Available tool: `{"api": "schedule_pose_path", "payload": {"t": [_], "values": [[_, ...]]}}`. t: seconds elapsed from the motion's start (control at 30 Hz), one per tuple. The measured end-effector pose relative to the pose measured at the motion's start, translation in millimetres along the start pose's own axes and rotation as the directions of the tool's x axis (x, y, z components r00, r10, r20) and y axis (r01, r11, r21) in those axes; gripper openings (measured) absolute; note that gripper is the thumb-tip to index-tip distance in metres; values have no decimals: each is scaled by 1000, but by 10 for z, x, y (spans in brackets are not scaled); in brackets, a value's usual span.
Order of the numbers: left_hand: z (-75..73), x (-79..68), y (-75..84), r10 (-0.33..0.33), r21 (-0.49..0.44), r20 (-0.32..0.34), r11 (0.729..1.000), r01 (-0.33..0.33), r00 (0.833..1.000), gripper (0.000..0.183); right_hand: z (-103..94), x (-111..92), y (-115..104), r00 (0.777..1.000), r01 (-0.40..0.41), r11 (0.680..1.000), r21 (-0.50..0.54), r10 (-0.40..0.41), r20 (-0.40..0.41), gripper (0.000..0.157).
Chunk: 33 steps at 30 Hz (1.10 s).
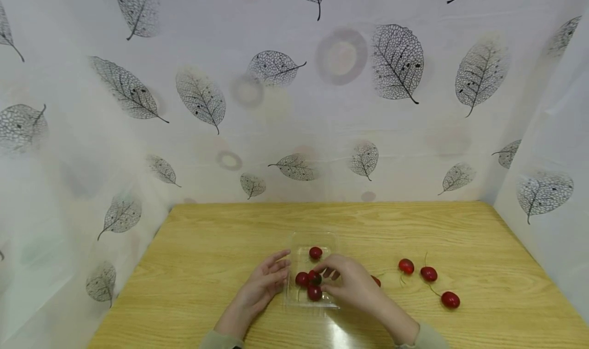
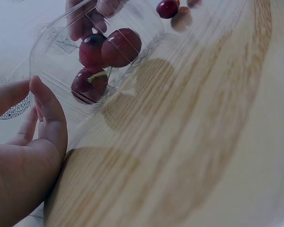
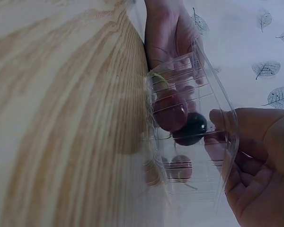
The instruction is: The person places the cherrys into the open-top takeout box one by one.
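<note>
Left grip [image 1: 262, 284]: bare, slim-fingered; loose-looking pale grey-green sleeve [image 1: 219, 341] behind wrist, small dark patch [image 1: 238, 346] at cuff edge. Right grip [image 1: 353, 284]: bare too; matching sleeve [image 1: 432, 338] behind it, plain, muted grey-green.

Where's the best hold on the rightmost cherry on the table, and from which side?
The rightmost cherry is probably best pinched around its round body, coming from above and the right: nothing covers it, its thin stem points left and away.
</note>
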<state>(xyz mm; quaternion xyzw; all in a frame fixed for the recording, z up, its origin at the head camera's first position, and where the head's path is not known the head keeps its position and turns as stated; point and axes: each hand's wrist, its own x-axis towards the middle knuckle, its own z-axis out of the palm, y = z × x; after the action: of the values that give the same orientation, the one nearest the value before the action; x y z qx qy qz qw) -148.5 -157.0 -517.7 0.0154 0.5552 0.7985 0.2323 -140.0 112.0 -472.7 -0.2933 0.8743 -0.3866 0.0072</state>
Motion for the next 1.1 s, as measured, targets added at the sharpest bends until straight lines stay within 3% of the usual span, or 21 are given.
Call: {"api": "schedule_pose_path", "payload": {"t": [0.53,0.83,1.1], "values": [[-8,11,17,8,5,14,1000,-8,1000,66,-53,-25,16,1000,6,986,165,-2,-24,28],[-6,7,21,7,6,15,1000,-8,1000,65,-106,-40,70,999,-28,943,332,38,-23,28],[-8,8,10,9,5,7,1000,-9,1000,64,-143,-45,93,995,-87,926,368,100,-16,30]]}}
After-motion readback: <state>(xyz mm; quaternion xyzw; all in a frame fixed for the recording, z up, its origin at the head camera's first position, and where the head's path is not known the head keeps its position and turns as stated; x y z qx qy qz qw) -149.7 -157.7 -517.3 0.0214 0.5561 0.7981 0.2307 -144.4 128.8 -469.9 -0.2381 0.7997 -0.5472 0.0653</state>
